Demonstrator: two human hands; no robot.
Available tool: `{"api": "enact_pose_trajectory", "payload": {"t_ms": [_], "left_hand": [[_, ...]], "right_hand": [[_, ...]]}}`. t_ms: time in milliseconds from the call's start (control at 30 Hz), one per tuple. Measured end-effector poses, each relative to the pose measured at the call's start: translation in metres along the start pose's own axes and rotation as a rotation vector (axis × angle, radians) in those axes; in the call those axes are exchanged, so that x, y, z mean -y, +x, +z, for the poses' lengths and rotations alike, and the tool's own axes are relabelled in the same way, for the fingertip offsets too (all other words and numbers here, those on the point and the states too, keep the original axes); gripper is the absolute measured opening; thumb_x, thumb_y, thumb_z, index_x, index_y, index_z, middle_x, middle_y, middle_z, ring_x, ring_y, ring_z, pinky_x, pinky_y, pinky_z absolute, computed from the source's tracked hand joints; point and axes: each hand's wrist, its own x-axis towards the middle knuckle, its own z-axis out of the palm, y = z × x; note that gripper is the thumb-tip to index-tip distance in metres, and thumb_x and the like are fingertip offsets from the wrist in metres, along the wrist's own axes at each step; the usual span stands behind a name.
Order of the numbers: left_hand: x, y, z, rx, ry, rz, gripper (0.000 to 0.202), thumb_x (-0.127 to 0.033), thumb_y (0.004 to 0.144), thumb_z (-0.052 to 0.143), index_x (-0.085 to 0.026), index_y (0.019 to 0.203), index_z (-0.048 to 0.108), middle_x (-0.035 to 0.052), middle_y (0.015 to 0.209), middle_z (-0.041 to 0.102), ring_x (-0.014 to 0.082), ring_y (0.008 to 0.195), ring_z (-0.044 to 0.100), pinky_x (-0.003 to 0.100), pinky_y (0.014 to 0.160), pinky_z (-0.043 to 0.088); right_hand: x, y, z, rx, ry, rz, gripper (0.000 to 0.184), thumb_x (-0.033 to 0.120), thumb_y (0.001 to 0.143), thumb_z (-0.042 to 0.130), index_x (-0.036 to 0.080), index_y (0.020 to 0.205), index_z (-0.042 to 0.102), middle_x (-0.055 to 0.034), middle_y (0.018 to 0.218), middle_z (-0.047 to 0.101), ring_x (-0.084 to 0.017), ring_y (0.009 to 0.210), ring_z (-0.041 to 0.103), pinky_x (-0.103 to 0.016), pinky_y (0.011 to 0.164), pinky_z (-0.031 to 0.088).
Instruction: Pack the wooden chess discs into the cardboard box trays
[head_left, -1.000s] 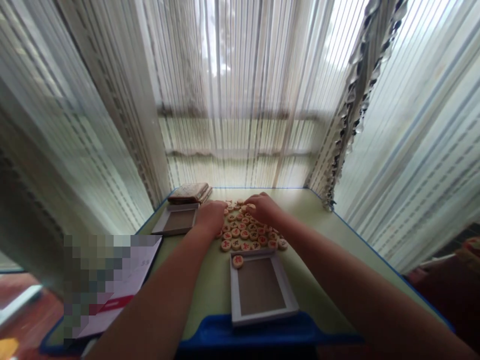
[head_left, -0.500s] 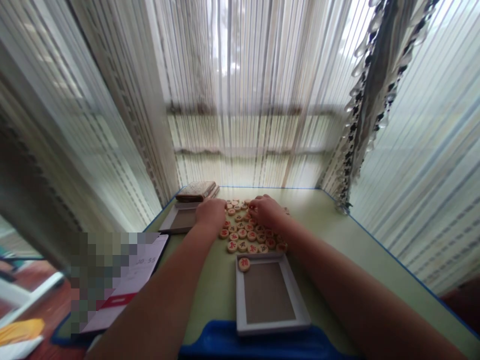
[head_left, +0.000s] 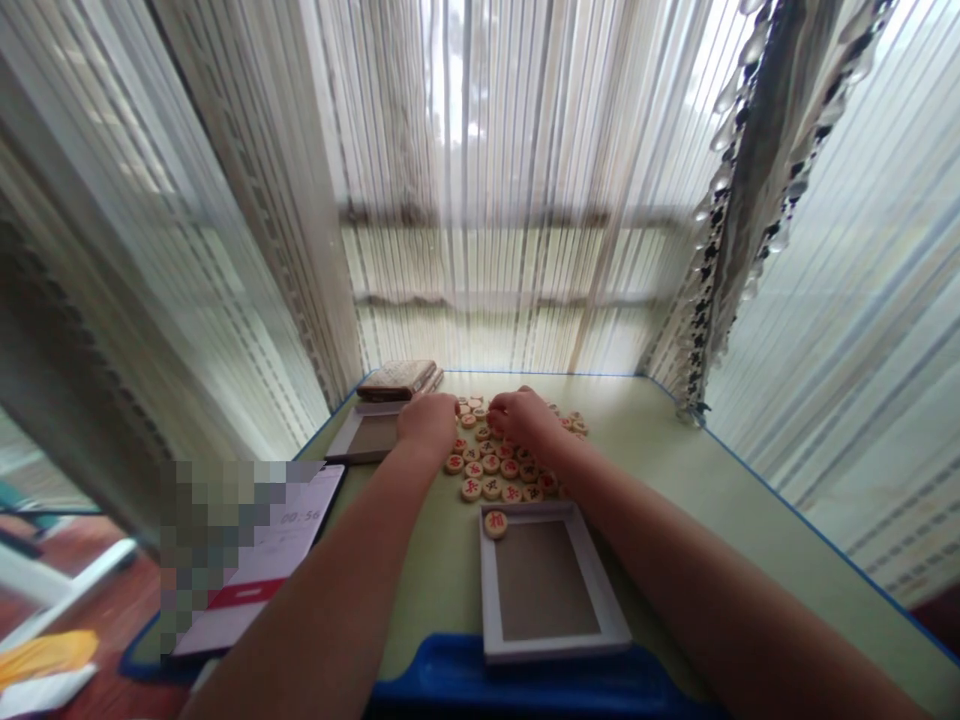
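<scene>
Several round wooden chess pieces point(head_left: 501, 470) with red and dark characters lie in rows on a pale green table point(head_left: 675, 470). My left hand point(head_left: 429, 424) rests at the left edge of the pile, fingers curled down onto the pieces. My right hand point(head_left: 523, 417) lies over the far part of the pile, fingers bent as if pinching; what they hold is hidden. A shallow white-rimmed box half point(head_left: 551, 583) lies near me with one piece point(head_left: 495, 524) in its far left corner.
A second box half point(head_left: 371, 438) lies at the far left, with a folded brownish board point(head_left: 397, 380) behind it. A phone showing a timer point(head_left: 259, 555) sits at the near left. Sheer curtains point(head_left: 487, 180) enclose the table; its rim point(head_left: 525, 685) is blue.
The view has shifted a little, sliding the scene rightward. Both hands stay on the pile; the right hand has drawn slightly left and toward the far pieces.
</scene>
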Motion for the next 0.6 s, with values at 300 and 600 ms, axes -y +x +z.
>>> {"api": "enact_pose_trajectory", "payload": {"t_ms": [300, 600], "left_hand": [[-0.003, -0.003, -0.005, 0.007, -0.016, -0.015, 0.03, -0.019, 0.075, 0.047, -0.026, 0.096, 0.067, 0.0115, 0.097, 0.065, 0.0242, 0.095, 0.058, 0.032, 0.076, 0.045], [-0.008, -0.006, -0.005, 0.013, 0.057, -0.011, 0.031, -0.015, 0.076, 0.044, -0.023, 0.095, 0.067, 0.0125, 0.094, 0.065, 0.0256, 0.093, 0.057, 0.034, 0.073, 0.046]], "right_hand": [[-0.015, -0.003, -0.002, 0.053, -0.12, 0.07, 0.028, 0.024, 0.079, 0.045, 0.019, 0.094, 0.069, -0.0083, 0.093, 0.066, -0.019, 0.089, 0.054, -0.029, 0.086, 0.036], [-0.007, -0.012, -0.003, -0.029, -0.152, 0.03, 0.03, 0.034, 0.08, 0.046, 0.017, 0.089, 0.069, -0.0106, 0.095, 0.06, -0.022, 0.092, 0.046, -0.032, 0.083, 0.036]]}}
